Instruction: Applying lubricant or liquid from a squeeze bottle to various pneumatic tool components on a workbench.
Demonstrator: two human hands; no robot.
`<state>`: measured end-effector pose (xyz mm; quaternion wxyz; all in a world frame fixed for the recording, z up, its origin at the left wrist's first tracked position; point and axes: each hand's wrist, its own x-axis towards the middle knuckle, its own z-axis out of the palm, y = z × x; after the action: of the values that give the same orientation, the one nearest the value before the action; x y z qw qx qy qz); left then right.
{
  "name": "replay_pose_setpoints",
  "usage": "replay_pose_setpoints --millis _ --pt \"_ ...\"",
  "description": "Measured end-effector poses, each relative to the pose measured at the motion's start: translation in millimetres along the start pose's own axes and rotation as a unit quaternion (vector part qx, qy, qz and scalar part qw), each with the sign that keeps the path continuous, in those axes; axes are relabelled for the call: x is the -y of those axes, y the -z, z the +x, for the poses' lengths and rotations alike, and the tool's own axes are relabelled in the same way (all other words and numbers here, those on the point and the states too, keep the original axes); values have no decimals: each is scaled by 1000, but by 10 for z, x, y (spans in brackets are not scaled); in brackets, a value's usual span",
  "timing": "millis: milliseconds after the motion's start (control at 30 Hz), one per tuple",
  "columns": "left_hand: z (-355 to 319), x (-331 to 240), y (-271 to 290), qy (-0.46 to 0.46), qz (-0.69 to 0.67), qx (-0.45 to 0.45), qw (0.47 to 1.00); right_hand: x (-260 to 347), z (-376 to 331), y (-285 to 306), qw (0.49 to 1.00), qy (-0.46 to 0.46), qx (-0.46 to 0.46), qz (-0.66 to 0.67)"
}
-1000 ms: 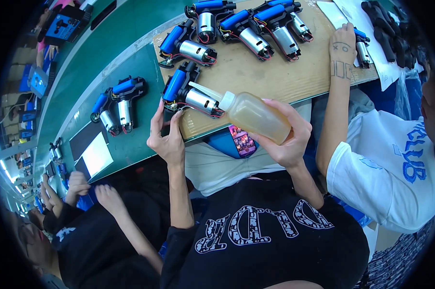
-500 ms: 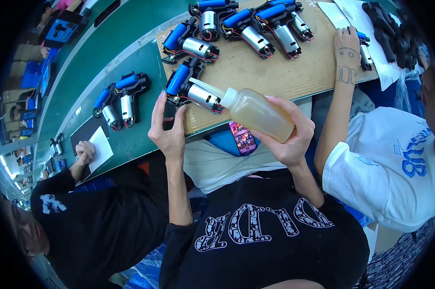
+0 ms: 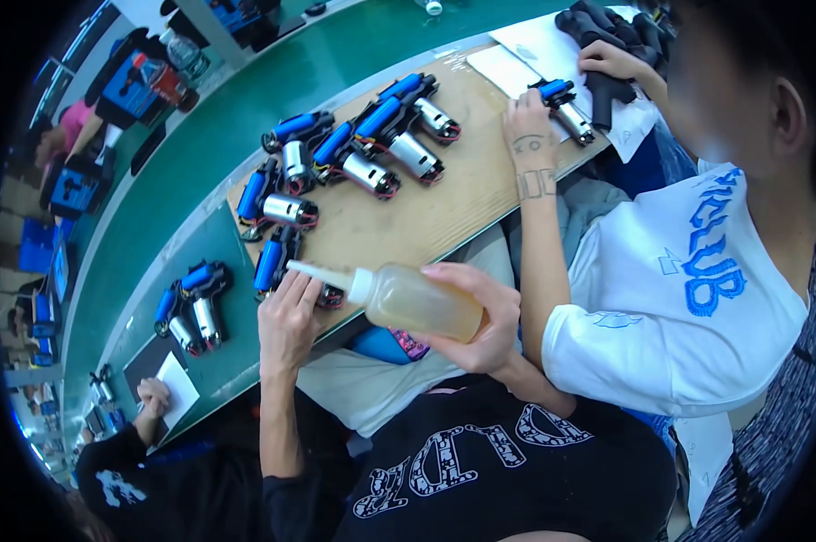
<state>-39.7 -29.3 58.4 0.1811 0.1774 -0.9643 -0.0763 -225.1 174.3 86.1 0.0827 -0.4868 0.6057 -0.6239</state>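
Note:
My right hand (image 3: pixel 480 316) is wrapped round a translucent squeeze bottle (image 3: pixel 426 303) of yellowish liquid. The bottle lies nearly level, its long white nozzle reaching left over my left hand. My left hand (image 3: pixel 288 321) has its fingers closed over the nearest motor unit (image 3: pixel 271 264), a blue cylinder in a black frame with a silver motor. Those fingers hide most of the silver part. This unit is at the near left corner of a cardboard sheet (image 3: pixel 408 226).
Several similar motor units (image 3: pixel 365 173) lie farther back on the cardboard; two more (image 3: pixel 205 316) rest on the green table (image 3: pixel 232 379) at left. A co-worker at right touches another unit (image 3: pixel 566 110) beside black housings (image 3: pixel 611 95). At left, another person's hand (image 3: pixel 153 396) is by white paper.
My view has swung right. My left hand went from spread fingers beside the near motor unit to fingers closed over it. The bottle stays in my right hand, nozzle still above that unit.

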Motion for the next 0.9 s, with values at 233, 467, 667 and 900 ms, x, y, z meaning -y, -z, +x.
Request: replay_pose_setpoints --millis 233,467,667,900 --pt "1017 -361 206 -184 -7 -167 969 130 -71 117 987 11 -100 125" --pt "3190 -560 -546 -323 -40 -6 945 330 -179 264 992 6 -74 99" --pt "3831 -683 -1392 -318 66 127 937 195 -310 379 996 2 -71 48" --pt "2695 -740 -157 36 -423 -36 905 -52 -139 141 959 -164 -178 146"
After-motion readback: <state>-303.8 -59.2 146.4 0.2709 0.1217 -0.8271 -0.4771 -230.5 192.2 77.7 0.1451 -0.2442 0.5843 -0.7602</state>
